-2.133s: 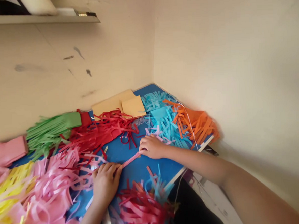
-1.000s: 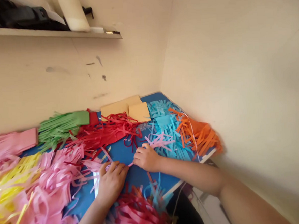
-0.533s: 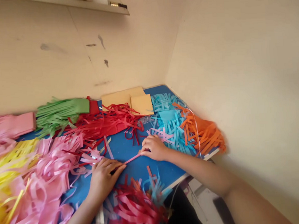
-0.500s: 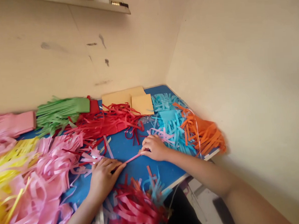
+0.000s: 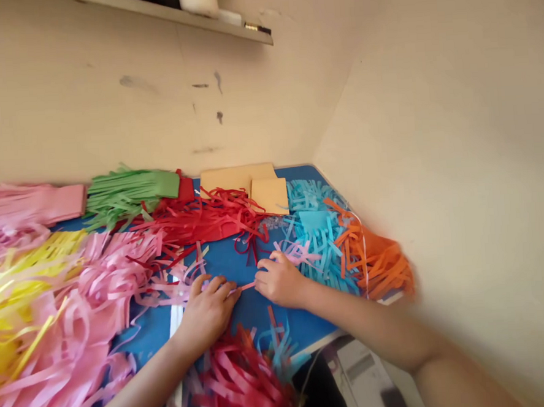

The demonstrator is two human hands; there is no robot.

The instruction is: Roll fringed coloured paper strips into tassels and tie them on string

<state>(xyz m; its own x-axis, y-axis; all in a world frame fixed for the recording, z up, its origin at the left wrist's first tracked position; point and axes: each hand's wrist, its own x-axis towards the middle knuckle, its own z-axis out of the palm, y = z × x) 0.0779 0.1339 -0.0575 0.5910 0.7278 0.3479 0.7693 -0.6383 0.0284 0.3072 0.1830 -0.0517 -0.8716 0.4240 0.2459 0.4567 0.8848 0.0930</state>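
Between my two hands runs a short pink paper twist [image 5: 247, 286], stretched just above the blue tabletop [image 5: 224, 258]. My left hand [image 5: 211, 311] pinches its left end, with lilac fringe at the fingers. The right end is gripped in the curled fingers of my right hand [image 5: 279, 280]. Lilac paper strips [image 5: 298, 252] stick out behind my right hand. Below the hands, near the table's front edge, lies a bunch of dark pink and red fringe [image 5: 245, 374] with some blue strips [image 5: 283, 350].
Pink fringe [image 5: 73, 344] and yellow fringe [image 5: 12, 324] cover the left side. Green [image 5: 133, 190], red [image 5: 203, 217], blue [image 5: 319, 225] and orange fringe [image 5: 377, 258] lie farther back, beside yellow-orange folded paper [image 5: 270, 196]. A shelf [image 5: 172, 16] hangs on the wall.
The view has shifted a little. My hands have come closer together, my left hand moving right, and less of the pink twist shows between them.
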